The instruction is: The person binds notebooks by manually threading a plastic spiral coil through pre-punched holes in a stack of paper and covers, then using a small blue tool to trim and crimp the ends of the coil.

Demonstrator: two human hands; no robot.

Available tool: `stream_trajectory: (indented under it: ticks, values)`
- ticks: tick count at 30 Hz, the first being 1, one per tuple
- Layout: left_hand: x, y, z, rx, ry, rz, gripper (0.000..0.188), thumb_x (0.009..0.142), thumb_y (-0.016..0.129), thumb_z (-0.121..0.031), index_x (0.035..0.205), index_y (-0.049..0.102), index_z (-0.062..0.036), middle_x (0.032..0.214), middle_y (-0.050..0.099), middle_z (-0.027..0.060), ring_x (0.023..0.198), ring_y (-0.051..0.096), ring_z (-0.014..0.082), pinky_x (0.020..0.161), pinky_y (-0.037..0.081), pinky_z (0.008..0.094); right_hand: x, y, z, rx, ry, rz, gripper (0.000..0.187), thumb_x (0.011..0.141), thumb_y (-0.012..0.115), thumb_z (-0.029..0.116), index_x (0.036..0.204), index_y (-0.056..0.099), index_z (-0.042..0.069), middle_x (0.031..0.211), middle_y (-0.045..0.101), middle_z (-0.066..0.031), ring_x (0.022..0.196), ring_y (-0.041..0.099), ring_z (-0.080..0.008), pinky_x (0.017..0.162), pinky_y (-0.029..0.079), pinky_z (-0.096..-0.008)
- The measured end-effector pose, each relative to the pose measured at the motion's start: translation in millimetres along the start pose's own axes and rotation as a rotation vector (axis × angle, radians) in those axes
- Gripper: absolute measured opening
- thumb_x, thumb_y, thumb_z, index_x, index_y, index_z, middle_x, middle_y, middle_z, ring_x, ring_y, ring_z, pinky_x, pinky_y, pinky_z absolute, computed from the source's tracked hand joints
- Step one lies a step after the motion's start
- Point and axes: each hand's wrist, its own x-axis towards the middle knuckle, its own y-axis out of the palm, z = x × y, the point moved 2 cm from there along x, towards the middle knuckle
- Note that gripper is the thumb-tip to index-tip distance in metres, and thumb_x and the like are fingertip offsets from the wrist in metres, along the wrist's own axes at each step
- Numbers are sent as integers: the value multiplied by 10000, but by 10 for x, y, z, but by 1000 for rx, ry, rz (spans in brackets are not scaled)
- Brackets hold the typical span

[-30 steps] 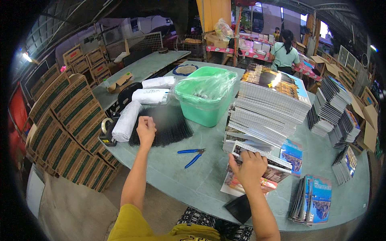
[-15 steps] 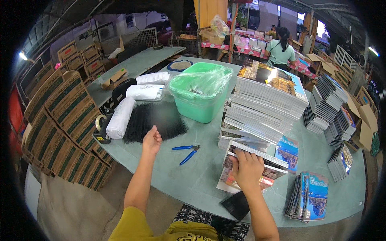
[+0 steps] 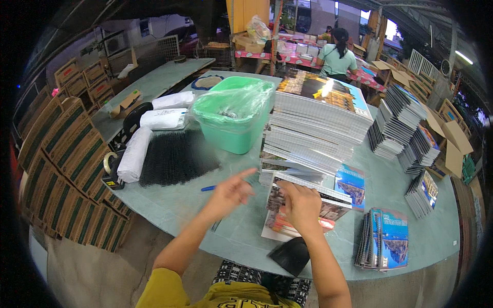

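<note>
Fingers and thumb of my right hand point(image 3: 302, 205) are closed on the top edge of a small batch of spiral-bound books point(image 3: 328, 205), standing tilted at the near end of the tall stack. My left hand point(image 3: 232, 194) hangs over the table left of that batch, fingers apart and index finger stretched toward it, with nothing held. Behind it, the blue-handled nippers point(image 3: 208, 188) are mostly hidden. The large stack of spiral-bound books point(image 3: 318, 133) rises just beyond. Left of the stack lies a spread of black wire binding strips point(image 3: 174, 156).
A green bin with a clear plastic liner point(image 3: 231, 126) stands behind my left hand. White plastic rolls point(image 3: 134, 154) and a tape dispenser point(image 3: 109, 167) sit at left. Blue-covered books point(image 3: 393, 238) lie at right. A black flat object point(image 3: 291, 255) rests at the near table edge.
My left hand has moved right and nearer, from beside the black strips to over the nippers, toward the books. My right hand keeps its grip. The view has swung slightly right.
</note>
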Motion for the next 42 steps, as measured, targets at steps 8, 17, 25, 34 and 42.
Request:
stream_trajectory:
  ticks: [8, 17, 25, 34, 42]
  values:
    - [53, 426, -25, 506, 253, -118, 184, 847, 633, -154, 956, 627, -6, 805, 650, 127, 658, 606, 206, 608, 479, 290, -16, -60, -9, 61, 21, -40, 198, 746, 614, 111, 938, 641, 146, 728, 645, -33, 647, 611, -208, 596, 416, -363]
    - [16, 403, -3, 453, 215, -183, 104, 829, 620, -124, 861, 621, -25, 797, 627, 151, 688, 608, 340, 589, 485, 371, -15, -100, 78, 81, 28, 40, 164, 750, 624, 101, 910, 649, 122, 775, 651, -32, 705, 609, -215, 623, 404, -353]
    - [123, 290, -120, 719, 240, -17, 177, 804, 660, -160, 887, 614, -10, 803, 600, 134, 714, 601, 259, 631, 469, 352, -13, -132, 112, 78, -11, 74, 133, 743, 633, 106, 875, 646, 99, 806, 651, -40, 776, 601, -239, 683, 403, -374]
    - [160, 90, -229, 641, 124, 217, 287, 840, 630, -261, 980, 627, -11, 868, 617, 138, 706, 589, 202, 612, 447, 320, -1, 38, 97, 92, -42, -105, 163, 792, 649, 259, 850, 622, 108, 766, 628, -22, 692, 586, -198, 627, 378, -346]
    - [247, -47, -201, 705, -93, 342, 240, 860, 610, -218, 987, 634, -17, 758, 620, 104, 676, 583, 198, 589, 440, 314, -23, 35, 65, 154, -18, -108, 198, 770, 670, 216, 913, 597, 101, 758, 611, -16, 697, 579, -207, 626, 377, -346]
